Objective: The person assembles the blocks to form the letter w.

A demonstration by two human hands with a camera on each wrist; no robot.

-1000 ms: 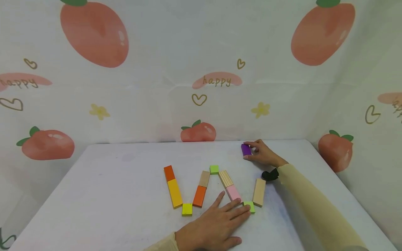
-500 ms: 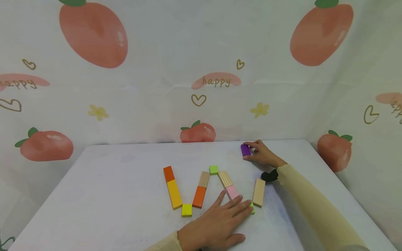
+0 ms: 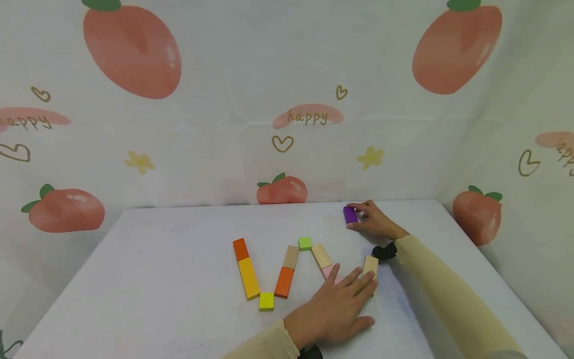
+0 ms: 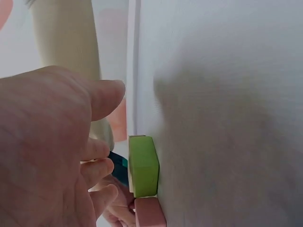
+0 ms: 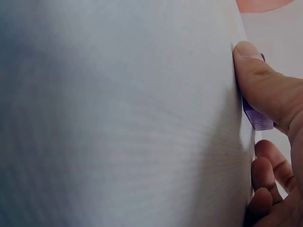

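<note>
At the table's far right, my right hand (image 3: 378, 220) pinches a purple block (image 3: 350, 215) between thumb and fingers. The right wrist view shows the thumb across the purple block (image 5: 258, 118), low at the table surface. My left hand (image 3: 338, 306) is spread with straight fingers over the lower right of a zigzag row of blocks. It covers a green block (image 4: 144, 165) in the head view and part of a pink block (image 3: 328, 271). Its fingertips overlap a plain wooden block (image 3: 369, 264); whether they touch it I cannot tell.
The row also has a dark orange block (image 3: 240, 249), an amber block (image 3: 248, 278), a yellow block (image 3: 266, 301), an orange block (image 3: 284, 282), a tan block (image 3: 291, 257), a light green block (image 3: 305, 243) and a ridged wooden block (image 3: 321, 256). A printed cloth (image 3: 202, 149) backs the white table (image 3: 157, 279).
My left hand has moved right, from the pink block across the green block toward the plain wooden block. My right hand and the purple block have stayed in place.
</note>
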